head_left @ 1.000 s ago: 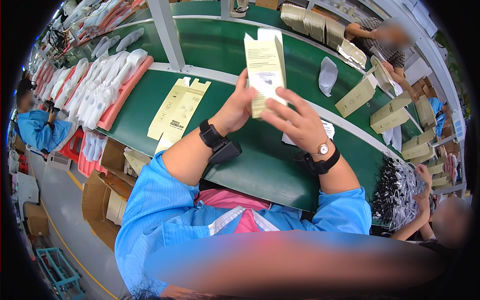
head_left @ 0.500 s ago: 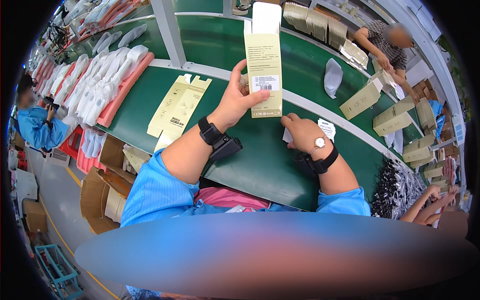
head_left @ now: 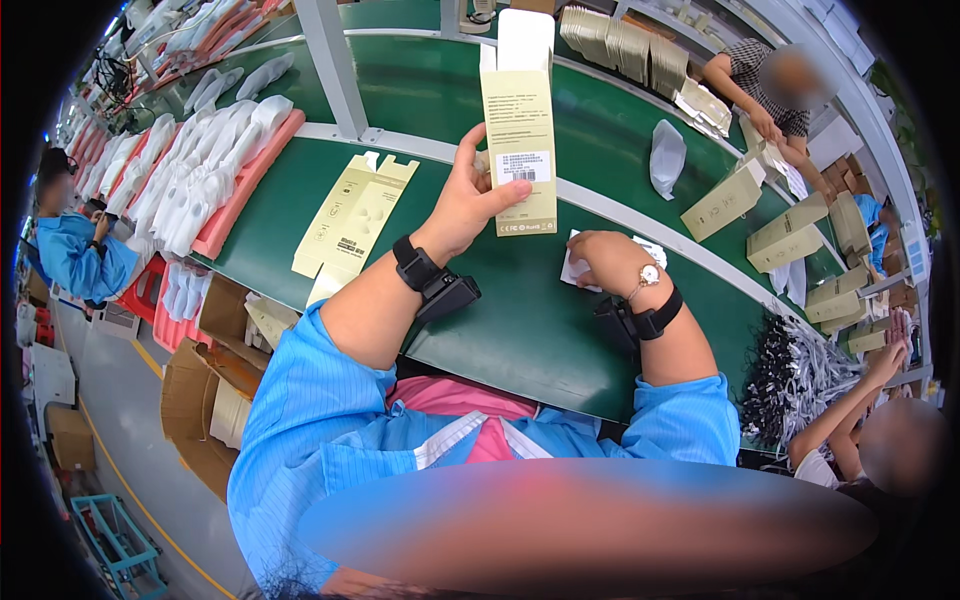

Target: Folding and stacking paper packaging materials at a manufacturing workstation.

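Upright in my left hand [head_left: 470, 195] is a pale yellow carton [head_left: 523, 110], its white top flap raised. My fingers wrap its left side and my thumb lies across the front, near a white barcode label [head_left: 522, 167]. Lower and to the right, my right hand [head_left: 610, 262] is bent over the green work surface, its fingers closed on a piece of white paper [head_left: 573, 262]. More white printed paper [head_left: 652, 250] shows behind that hand. A flattened pale yellow carton [head_left: 355, 225] lies to the left, beside my left forearm.
White bagged items fill pink trays [head_left: 250, 185] at left. A clear-bagged item [head_left: 667, 160] rests beyond the metal rail. Standing cartons [head_left: 725, 195] and a bundle of black and white cords [head_left: 790, 385] are at right. A co-worker [head_left: 770, 95] handles cartons at far right; another person's arms [head_left: 860, 400] show nearer.
The held carton has shifted slightly left. My right fingers have drawn in over the white paper, which shows more beside them. The near-right person's raised hands have moved up.
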`<state>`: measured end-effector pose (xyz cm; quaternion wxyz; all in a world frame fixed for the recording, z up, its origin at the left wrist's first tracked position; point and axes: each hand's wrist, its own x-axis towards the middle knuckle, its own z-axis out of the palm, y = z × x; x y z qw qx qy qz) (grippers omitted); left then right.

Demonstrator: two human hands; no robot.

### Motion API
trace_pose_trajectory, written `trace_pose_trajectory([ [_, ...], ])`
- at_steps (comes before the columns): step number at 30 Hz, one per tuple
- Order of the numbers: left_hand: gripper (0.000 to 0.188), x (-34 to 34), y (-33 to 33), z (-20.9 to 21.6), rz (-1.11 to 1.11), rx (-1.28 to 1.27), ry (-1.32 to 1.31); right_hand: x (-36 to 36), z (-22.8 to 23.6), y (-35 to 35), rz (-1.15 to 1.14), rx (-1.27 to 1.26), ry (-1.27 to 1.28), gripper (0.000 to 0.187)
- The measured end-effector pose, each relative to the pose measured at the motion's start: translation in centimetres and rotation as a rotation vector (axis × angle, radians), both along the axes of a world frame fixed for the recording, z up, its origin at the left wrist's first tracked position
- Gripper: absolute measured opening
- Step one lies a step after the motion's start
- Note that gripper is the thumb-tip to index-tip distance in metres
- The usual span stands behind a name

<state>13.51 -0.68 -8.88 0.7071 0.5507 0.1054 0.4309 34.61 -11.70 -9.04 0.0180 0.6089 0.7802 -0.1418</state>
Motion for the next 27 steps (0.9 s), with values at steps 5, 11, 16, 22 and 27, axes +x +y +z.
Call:
trace_pose_trajectory([
  [5, 0.090, 0.0, 0.1, -0.3, 0.012, 0.009, 0.008, -0.6, 0.7, 0.5, -0.091, -0.043, -0.088, 0.020],
  [11, 0.097, -0.3, -0.8, 0.1, -0.007, 0.212, 0.175, -0.7, 5.5, -0.6, -0.084, 1.094, 0.316, 0.015],
  [16, 0.096, -0.3, -1.3, -0.1, 0.111, 0.530, 0.390, -0.7, 7.3, -1.6, 0.088, 1.548, 0.092, 0.010],
  [22, 0.092, -0.1, -1.3, -0.4, 0.245, 0.805, 0.526, -1.4, 5.8, -1.3, 0.162, 1.062, 0.274, 0.011],
  [27, 0.091, 0.0, -0.8, -1.3, 0.340, 0.979, 0.576, -2.2, 5.8, -0.9, 0.083, 0.986, 0.341, 0.012],
])
